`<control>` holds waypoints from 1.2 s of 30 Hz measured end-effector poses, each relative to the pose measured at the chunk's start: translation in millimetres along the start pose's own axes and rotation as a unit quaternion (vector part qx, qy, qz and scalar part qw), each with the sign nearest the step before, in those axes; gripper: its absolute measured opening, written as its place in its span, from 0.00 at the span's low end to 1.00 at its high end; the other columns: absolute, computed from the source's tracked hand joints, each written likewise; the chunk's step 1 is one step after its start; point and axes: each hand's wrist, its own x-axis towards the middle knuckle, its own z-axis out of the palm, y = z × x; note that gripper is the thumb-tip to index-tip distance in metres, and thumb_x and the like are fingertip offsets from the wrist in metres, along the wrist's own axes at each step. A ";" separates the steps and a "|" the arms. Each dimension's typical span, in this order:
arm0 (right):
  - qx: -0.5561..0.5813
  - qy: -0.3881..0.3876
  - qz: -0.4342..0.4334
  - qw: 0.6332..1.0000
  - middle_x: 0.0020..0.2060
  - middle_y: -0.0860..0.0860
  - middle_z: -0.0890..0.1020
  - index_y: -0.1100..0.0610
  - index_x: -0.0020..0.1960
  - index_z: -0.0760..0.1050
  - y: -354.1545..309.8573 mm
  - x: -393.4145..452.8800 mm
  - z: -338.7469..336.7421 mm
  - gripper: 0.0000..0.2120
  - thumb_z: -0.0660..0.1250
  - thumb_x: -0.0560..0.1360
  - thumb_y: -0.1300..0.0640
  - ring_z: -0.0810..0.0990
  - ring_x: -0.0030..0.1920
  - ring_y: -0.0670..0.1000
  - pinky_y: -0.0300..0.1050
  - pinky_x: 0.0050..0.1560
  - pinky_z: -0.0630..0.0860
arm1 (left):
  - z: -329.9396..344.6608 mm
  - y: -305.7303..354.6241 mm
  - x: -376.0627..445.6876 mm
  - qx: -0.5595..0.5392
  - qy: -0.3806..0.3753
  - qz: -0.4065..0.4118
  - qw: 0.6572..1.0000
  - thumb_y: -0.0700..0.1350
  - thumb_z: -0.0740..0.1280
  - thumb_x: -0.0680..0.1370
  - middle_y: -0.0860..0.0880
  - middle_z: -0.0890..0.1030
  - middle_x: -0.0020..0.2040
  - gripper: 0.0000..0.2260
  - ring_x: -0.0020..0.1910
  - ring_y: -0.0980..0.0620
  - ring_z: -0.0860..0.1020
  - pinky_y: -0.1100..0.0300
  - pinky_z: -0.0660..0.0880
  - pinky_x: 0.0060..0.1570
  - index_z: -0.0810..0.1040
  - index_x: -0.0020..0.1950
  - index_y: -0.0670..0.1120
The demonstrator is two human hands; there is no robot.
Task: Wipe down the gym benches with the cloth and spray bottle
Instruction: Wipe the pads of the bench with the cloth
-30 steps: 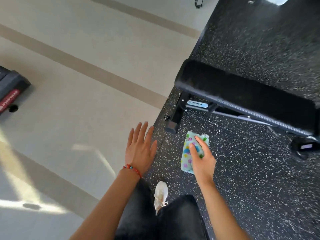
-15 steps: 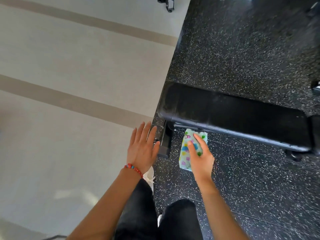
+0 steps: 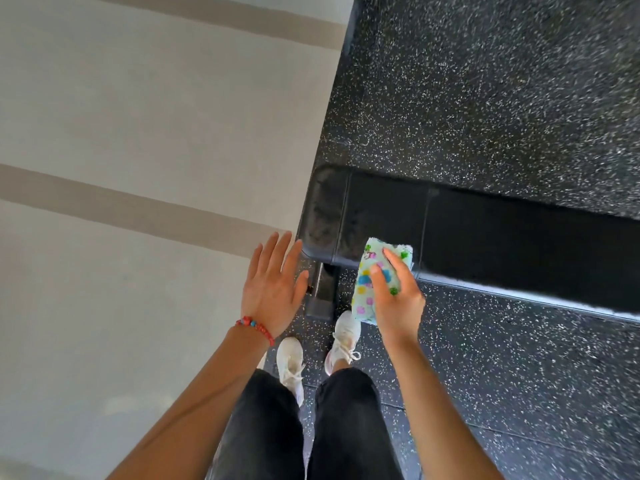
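A black padded gym bench (image 3: 485, 237) runs from the centre to the right edge, seen from above. My right hand (image 3: 398, 299) grips a folded pale green cloth with coloured dots (image 3: 367, 282), held over the bench's near edge close to its left end. My left hand (image 3: 273, 289) hovers flat with straight fingers, just left of the bench end, holding nothing. No spray bottle is in view.
The bench foot (image 3: 322, 296) stands on black speckled rubber flooring (image 3: 485, 98). Pale floor with tan stripes (image 3: 138, 133) lies to the left. My white shoes (image 3: 291, 365) stand right before the bench foot.
I have stepped up to the bench, which now lies directly below. My right hand with the cloth has come over the bench's near edge. My left hand stays flat.
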 end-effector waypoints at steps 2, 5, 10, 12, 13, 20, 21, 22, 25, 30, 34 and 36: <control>-0.011 -0.002 -0.006 1.000 0.51 0.47 0.82 0.47 0.62 0.75 10.7 19.9 6.0 0.18 0.63 0.73 0.45 0.81 0.46 0.46 0.51 0.49 0.79 | 17.1 -0.1 12.9 -0.003 0.001 -0.010 1.000 0.50 0.51 0.80 0.36 0.74 0.64 0.23 0.64 0.35 0.72 0.39 0.58 0.64 0.74 0.64 0.37; -0.020 -0.007 -0.022 1.000 0.51 0.49 0.83 0.49 0.61 0.75 32.1 47.2 16.8 0.20 0.61 0.72 0.43 0.82 0.47 0.47 0.50 0.48 0.80 | 43.5 0.1 31.8 -0.014 0.000 -0.030 0.999 0.52 0.47 0.82 0.36 0.74 0.65 0.25 0.65 0.35 0.71 0.40 0.59 0.65 0.73 0.65 0.37; -0.031 -0.028 -0.025 0.999 0.54 0.48 0.80 0.51 0.62 0.75 68.6 91.6 39.8 0.16 0.66 0.75 0.52 0.79 0.50 0.44 0.43 0.50 0.78 | 102.6 -10.9 56.5 -0.034 0.006 -0.056 0.998 0.49 0.53 0.80 0.37 0.72 0.67 0.21 0.68 0.37 0.68 0.46 0.58 0.69 0.71 0.67 0.38; -0.034 -0.030 -0.031 0.998 0.52 0.47 0.79 0.51 0.62 0.75 84.3 106.7 53.7 0.16 0.67 0.75 0.54 0.79 0.49 0.43 0.40 0.49 0.77 | 127.8 -17.9 64.1 -0.034 -0.001 -0.062 0.998 0.49 0.53 0.80 0.37 0.72 0.67 0.21 0.68 0.37 0.67 0.44 0.60 0.68 0.71 0.67 0.38; -0.037 -0.032 -0.041 0.998 0.51 0.48 0.79 0.51 0.62 0.75 92.3 113.8 61.1 0.16 0.67 0.75 0.54 0.78 0.48 0.43 0.39 0.49 0.77 | 140.1 -21.8 68.3 -0.035 -0.006 -0.063 0.997 0.49 0.53 0.80 0.37 0.71 0.68 0.22 0.68 0.37 0.67 0.43 0.60 0.68 0.70 0.68 0.38; -0.159 0.009 -0.163 0.974 0.45 0.58 0.79 0.52 0.62 0.74 142.7 150.7 109.0 0.17 0.61 0.75 0.48 0.81 0.41 0.56 0.46 0.38 0.79 | 211.8 -50.7 97.9 -0.040 0.003 -0.047 0.998 0.49 0.53 0.80 0.38 0.68 0.70 0.22 0.70 0.40 0.62 0.47 0.56 0.69 0.64 0.71 0.39; -0.185 0.027 -0.187 0.964 0.42 0.58 0.78 0.52 0.61 0.73 147.5 153.5 116.1 0.16 0.60 0.76 0.48 0.80 0.38 0.57 0.46 0.35 0.79 | 219.4 -53.5 100.5 -0.036 0.003 -0.045 0.998 0.49 0.53 0.80 0.38 0.67 0.70 0.23 0.70 0.40 0.62 0.47 0.56 0.69 0.63 0.71 0.38; -0.209 0.046 -0.207 0.955 0.40 0.58 0.78 0.51 0.61 0.72 151.1 155.7 122.2 0.15 0.59 0.77 0.48 0.79 0.35 0.57 0.46 0.33 0.79 | 225.5 -55.6 102.5 -0.030 0.000 -0.047 0.998 0.49 0.53 0.80 0.38 0.67 0.71 0.23 0.70 0.40 0.62 0.46 0.56 0.69 0.63 0.71 0.38; -0.265 0.092 -0.247 0.928 0.36 0.57 0.76 0.52 0.60 0.70 156.8 161.1 133.0 0.13 0.57 0.79 0.49 0.76 0.31 0.56 0.46 0.31 0.76 | 240.0 -59.0 103.8 -0.024 -0.008 -0.062 0.998 0.49 0.53 0.79 0.38 0.66 0.71 0.24 0.70 0.41 0.62 0.47 0.56 0.69 0.61 0.72 0.38; -0.303 0.075 -0.312 0.897 0.36 0.58 0.77 0.52 0.58 0.69 142.8 187.6 141.9 0.11 0.57 0.78 0.49 0.77 0.33 0.57 0.45 0.29 0.75 | 248.4 -57.9 102.8 -0.038 -0.010 -0.076 0.996 0.53 0.44 0.82 0.38 0.65 0.72 0.24 0.70 0.43 0.61 0.50 0.54 0.70 0.58 0.73 0.39; -0.315 0.068 -0.320 0.891 0.37 0.59 0.77 0.53 0.57 0.73 112.8 232.1 165.3 0.12 0.61 0.75 0.50 0.78 0.34 0.57 0.45 0.27 0.74 | 247.0 -59.0 102.8 -0.027 -0.012 -0.068 0.997 0.54 0.43 0.82 0.38 0.65 0.72 0.25 0.70 0.42 0.61 0.49 0.54 0.69 0.59 0.72 0.39; -0.318 0.075 -0.313 0.892 0.36 0.59 0.78 0.55 0.55 0.78 100.1 248.8 176.3 0.13 0.62 0.75 0.51 0.78 0.33 0.57 0.44 0.25 0.74 | 246.0 -60.7 102.7 -0.020 -0.008 -0.061 0.998 0.53 0.44 0.82 0.38 0.66 0.72 0.25 0.71 0.42 0.61 0.48 0.55 0.69 0.60 0.72 0.38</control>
